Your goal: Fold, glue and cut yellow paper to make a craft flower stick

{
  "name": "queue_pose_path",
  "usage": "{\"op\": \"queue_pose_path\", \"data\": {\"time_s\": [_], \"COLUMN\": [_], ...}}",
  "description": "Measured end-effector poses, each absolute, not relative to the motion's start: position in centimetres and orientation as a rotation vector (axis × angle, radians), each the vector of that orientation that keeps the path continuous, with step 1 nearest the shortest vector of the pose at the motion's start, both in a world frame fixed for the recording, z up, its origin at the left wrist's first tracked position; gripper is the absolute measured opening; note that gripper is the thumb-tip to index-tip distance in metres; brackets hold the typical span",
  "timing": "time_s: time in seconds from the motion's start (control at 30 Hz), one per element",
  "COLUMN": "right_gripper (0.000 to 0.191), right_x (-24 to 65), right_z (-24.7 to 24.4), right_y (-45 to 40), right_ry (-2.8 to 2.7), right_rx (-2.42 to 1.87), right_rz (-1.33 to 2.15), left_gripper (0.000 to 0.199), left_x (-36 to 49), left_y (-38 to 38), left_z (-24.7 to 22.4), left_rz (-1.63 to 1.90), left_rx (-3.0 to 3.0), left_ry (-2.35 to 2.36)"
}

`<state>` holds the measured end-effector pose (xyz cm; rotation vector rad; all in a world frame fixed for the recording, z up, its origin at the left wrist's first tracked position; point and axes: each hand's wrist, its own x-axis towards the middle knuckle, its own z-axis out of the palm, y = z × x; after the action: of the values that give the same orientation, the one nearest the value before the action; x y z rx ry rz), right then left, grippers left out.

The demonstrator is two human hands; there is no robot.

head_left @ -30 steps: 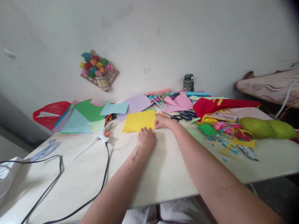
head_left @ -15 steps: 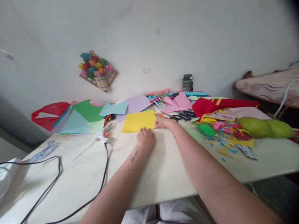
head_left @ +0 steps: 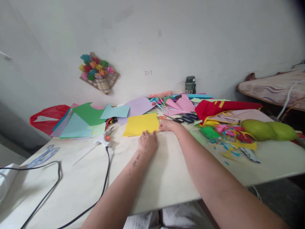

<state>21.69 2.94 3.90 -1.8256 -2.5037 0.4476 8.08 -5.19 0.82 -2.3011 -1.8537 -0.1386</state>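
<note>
A yellow paper sheet (head_left: 140, 123) lies flat on the pale table (head_left: 166, 178), in the middle of the view. My left hand (head_left: 147, 142) rests on its near edge, fingers bent and fingertips on the paper. At the sheet's right edge, my right hand (head_left: 166, 125) has its fingers closed on the near right corner. Behind the sheet are a lilac sheet (head_left: 138, 106) and a light blue sheet (head_left: 115, 111). Dark-handled scissors (head_left: 189, 117) lie just beyond my right hand.
A white glue gun (head_left: 102, 141) with a black cord lies at left, near coloured sheets (head_left: 78, 124). To the right are paper scraps (head_left: 228, 152), a red cloth (head_left: 219, 109) and green fruits (head_left: 267, 129). A bottle (head_left: 190, 85) stands by the wall.
The camera view has shifted slightly. Both hands stay at the yellow sheet in nearly the same place.
</note>
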Motion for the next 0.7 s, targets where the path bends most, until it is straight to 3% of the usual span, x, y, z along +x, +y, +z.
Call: {"op": "queue_pose_path", "data": {"time_s": [0.5, 0.7], "right_gripper": [0.016, 0.026], "right_x": [21.5, 21.3], "right_z": [4.9, 4.8], "right_y": [2.2, 2.5], "right_ry": [-2.558, -2.551], "right_rx": [-1.793, -1.848], "right_rz": [0.414, 0.407], "left_gripper": [0.041, 0.043], "left_x": [8.7, 8.5], "left_y": [-5.2, -5.3], "left_z": [1.3, 1.0], "left_rz": [-0.112, -0.125], "left_rx": [-2.265, -2.277], "left_ry": [-1.891, -1.836]}}
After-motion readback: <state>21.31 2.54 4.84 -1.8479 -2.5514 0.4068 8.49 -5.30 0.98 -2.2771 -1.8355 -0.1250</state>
